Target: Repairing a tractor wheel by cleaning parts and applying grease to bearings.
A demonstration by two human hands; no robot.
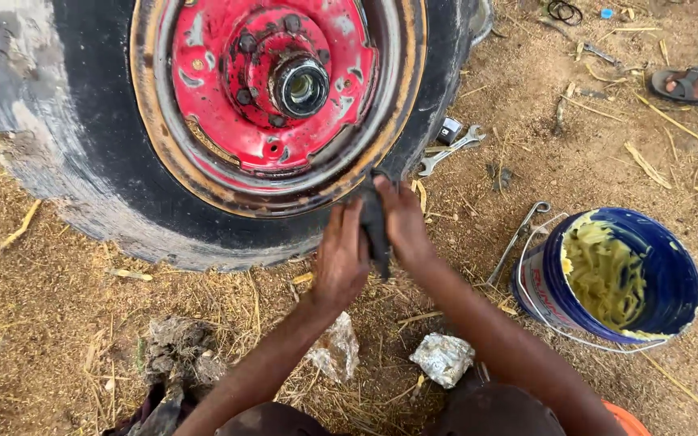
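Note:
A big black tyre (82,161) lies flat on the dirt, with a red wheel disc (228,105) and a rusty yellow rim (401,97). Both my hands are at its near edge, holding a dark grey rag (373,218) between them. My left hand (341,258) grips the rag's near side. My right hand (401,222) presses it against the tyre's inner edge beside the rim. The hub (300,85) sits in the middle of the disc.
A blue bucket (672,274) with yellow grease stands at the right, a metal hook tool (519,238) beside it. A spanner (450,152) lies by the tyre. Two crumpled foil wrappers (442,359) lie near my knees. A sandalled foot (696,85) shows at far right.

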